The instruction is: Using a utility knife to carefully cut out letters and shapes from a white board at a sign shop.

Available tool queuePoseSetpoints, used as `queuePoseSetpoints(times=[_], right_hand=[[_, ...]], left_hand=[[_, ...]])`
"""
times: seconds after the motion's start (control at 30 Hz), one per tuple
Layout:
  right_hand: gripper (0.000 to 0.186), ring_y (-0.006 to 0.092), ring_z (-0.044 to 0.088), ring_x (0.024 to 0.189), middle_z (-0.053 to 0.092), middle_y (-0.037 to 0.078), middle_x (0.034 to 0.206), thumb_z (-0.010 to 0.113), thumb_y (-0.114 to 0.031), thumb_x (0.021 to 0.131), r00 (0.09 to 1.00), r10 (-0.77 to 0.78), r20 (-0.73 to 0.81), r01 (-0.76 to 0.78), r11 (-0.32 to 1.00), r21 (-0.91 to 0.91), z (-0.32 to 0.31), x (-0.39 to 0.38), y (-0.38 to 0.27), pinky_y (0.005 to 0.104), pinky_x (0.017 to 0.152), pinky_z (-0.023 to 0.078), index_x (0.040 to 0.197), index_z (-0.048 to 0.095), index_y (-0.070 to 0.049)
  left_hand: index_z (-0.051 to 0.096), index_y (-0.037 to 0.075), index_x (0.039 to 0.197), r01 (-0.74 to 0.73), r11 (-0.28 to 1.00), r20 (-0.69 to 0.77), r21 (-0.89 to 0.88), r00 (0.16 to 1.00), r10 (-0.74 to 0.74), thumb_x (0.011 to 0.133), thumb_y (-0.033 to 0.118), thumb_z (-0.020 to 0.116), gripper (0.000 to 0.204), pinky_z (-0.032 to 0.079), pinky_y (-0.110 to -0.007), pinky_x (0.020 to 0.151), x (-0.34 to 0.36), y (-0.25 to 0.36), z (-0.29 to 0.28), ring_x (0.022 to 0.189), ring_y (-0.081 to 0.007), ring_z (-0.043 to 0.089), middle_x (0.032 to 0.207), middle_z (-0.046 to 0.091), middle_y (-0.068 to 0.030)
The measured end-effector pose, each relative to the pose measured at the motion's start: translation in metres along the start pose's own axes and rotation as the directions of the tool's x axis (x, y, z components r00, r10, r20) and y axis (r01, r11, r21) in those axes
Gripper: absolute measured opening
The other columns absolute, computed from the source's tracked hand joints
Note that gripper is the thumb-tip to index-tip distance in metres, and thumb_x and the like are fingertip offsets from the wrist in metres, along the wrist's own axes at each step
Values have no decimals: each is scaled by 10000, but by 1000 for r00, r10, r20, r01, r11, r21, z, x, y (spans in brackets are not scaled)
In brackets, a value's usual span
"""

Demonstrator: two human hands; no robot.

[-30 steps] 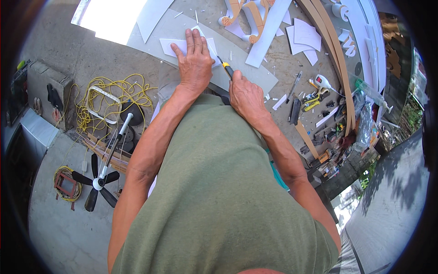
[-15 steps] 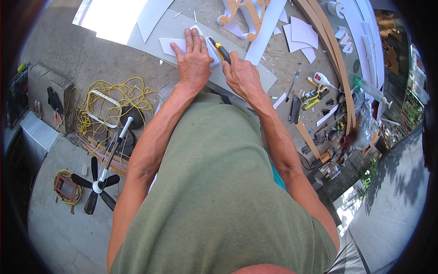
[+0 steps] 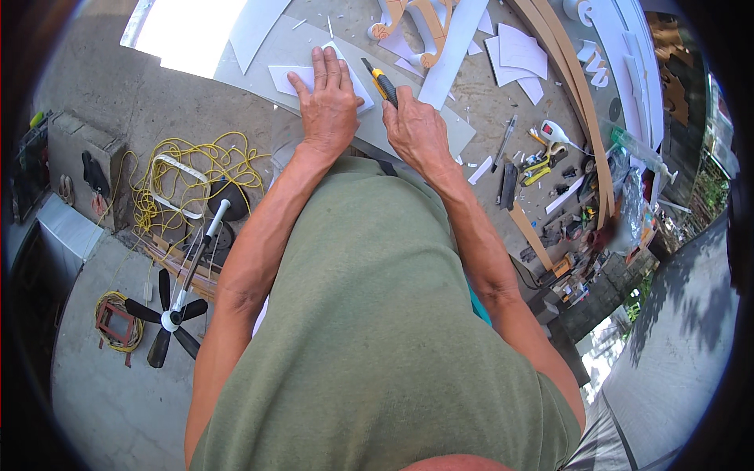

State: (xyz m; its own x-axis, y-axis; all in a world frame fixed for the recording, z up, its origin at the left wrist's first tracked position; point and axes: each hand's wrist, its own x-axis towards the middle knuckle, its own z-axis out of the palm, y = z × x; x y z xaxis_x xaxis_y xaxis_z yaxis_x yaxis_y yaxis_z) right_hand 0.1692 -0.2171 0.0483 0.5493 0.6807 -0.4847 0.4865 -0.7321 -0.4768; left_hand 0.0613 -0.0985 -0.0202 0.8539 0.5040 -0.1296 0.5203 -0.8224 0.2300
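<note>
My left hand (image 3: 327,106) lies spread on a white angular sheet piece (image 3: 283,76), pressing it onto a grey board (image 3: 459,137). My right hand (image 3: 416,129) grips a yellow-and-black utility knife (image 3: 382,82), its tip pointing up and left, just right of the white piece. Beyond the knife are a long white strip (image 3: 459,51) and tan-topped white curly cutouts (image 3: 432,43). Thin white offcuts lie scattered on the board above my left hand.
To the right are white scraps (image 3: 522,55), a white-and-red tool (image 3: 554,132), yellow-handled pliers (image 3: 536,174), assorted small tools and long curved brown strips (image 3: 593,118). On the left are tangled yellow cord (image 3: 157,188), a concrete block (image 3: 110,157) and a black-bladed fan (image 3: 170,320).
My right hand and the knife have shifted up and left, and the knife now sits slightly apart from the white piece's edge. My left hand has edged slightly left.
</note>
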Motion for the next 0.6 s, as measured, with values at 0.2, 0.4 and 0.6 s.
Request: queuePoseSetpoints(times=[0.2,0.4,0.6], right_hand=[[297,425,678,716,660,235,768,681,-214,938,995,5,-98,24,956,292,20,-8,25,502,654,515,1069,502,-16],[473,384,680,738,643,187,856,819,-265,825,987,-45,-157,90,952,293,33,-1,22,471,647,519,1132,535,-45],[554,290,689,795,565,115,1079,871,-343,772,989,-120,-91,116,992,-49,48,1,20,425,642,564,1157,585,-67]], left_hand=[[652,9,1317,-33,995,-95,-95,995,24,804,314,818,619,401,-615,1095,-3,-9,-22,1428,-367,451,1504,532,-185],[764,48,1110,9,979,-323,-204,943,-76,849,201,797,304,526,-389,942,-15,-40,-28,1084,-300,667,1159,754,-106],[752,83,1134,62,932,-305,-356,936,-179,850,92,760,284,491,-414,944,-17,-72,-23,1045,-295,652,1073,766,-71]])
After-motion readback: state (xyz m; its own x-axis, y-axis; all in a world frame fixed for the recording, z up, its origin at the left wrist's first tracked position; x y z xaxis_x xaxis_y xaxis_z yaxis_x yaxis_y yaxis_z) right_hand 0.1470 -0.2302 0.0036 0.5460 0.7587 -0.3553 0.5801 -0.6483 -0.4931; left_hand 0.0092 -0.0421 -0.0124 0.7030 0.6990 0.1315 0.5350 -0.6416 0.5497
